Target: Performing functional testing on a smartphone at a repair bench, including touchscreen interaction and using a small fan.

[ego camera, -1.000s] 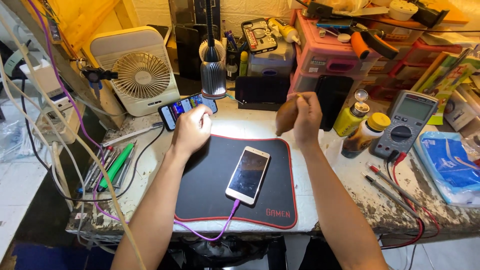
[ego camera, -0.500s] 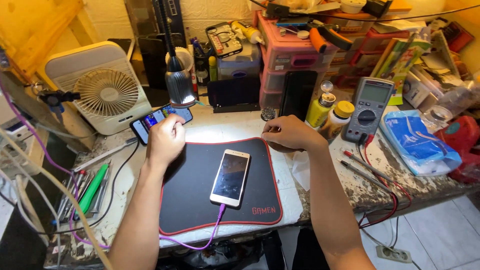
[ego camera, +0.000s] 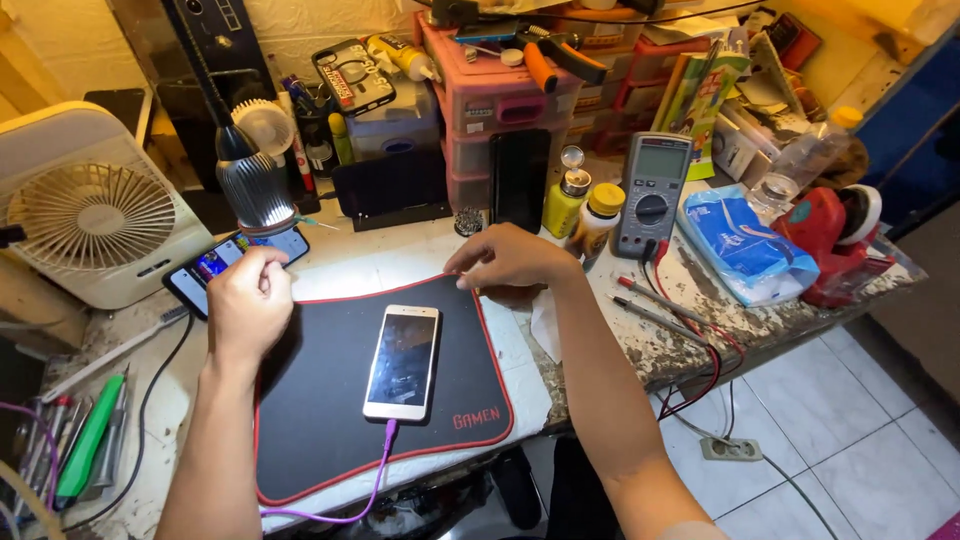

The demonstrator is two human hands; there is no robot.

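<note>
Nearest the body: a purple cable loops off the bench edge and plugs into the bottom of a white phone lying face up, screen dark, in the middle of a black mat with red trim. Phone sits between the two hands, below both, touched by neither.

Left hand: loosely curled, resting at the mat's upper left edge. Fingertips are tucked against a second phone, screen lit, lying just beyond the knuckles under the lamp. Cannot tell whether it grips that phone or only rests on it.

Right hand: palm down at the mat's upper right corner, fingers bent, thumb toward the red trim. Nothing visibly held; it may be pinching the mat corner or the white paper just under the wrist, unclear.

Beyond the right hand: dark phone upright against pink drawers, two yellow-capped bottles, a grey multimeter with red probe leads trailing to the wrist side. Fan beyond and left of the left hand.

Risks, judged:
- tugging the mat corner would slide the white phone and strain the plug
- a knee or forearm catching the hanging cable loop could drag the phone off the bench
- right elbow swinging outward could sweep the probes or tip the bottles
- left hand nudging the lit phone could push it into the lamp base
</note>
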